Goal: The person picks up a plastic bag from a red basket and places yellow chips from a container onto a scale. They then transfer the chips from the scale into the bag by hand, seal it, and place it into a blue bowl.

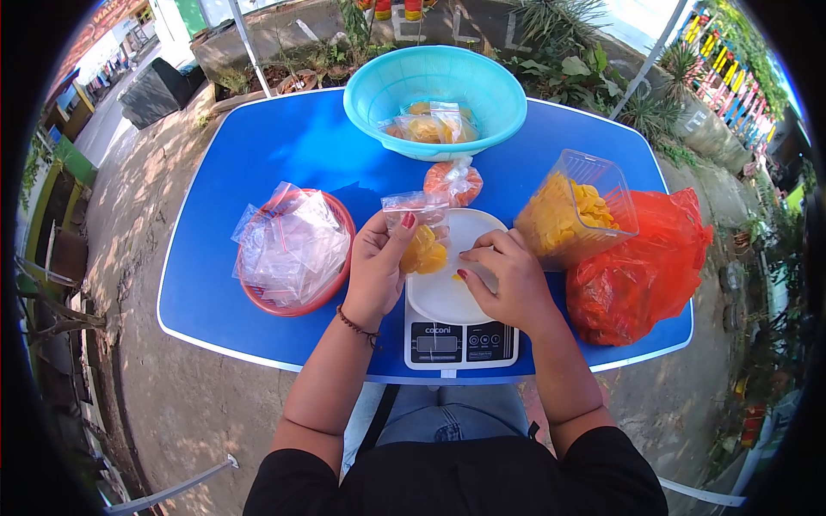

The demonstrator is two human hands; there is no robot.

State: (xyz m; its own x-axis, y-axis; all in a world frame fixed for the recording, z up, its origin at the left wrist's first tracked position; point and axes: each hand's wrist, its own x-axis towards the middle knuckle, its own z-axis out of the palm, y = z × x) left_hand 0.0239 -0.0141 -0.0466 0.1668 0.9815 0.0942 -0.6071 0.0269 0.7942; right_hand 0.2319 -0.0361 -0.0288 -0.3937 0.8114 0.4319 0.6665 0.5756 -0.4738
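Saw on the left of a blue table [215, 189] a red basket [343, 228] heaped with clear plastic bags [292, 249]. Pinched in the left hand [377, 261] a small zip bag [428, 234] of yellow slices [425, 254], upright over the left side of a white plate [439, 299]. Noted farther back a turquoise basin [379, 99] with filled bags [434, 129] in it, and before that a bag of orange pieces [453, 182]. Found the plate on a scale [447, 344], with a yellow scrap [457, 277] on top. Had the right hand [509, 271] above the plate, loosely curled and released, with parted fingertips [465, 256]. Saw rightward a clear container [607, 230] of such slices, then a red plastic bag [638, 275].
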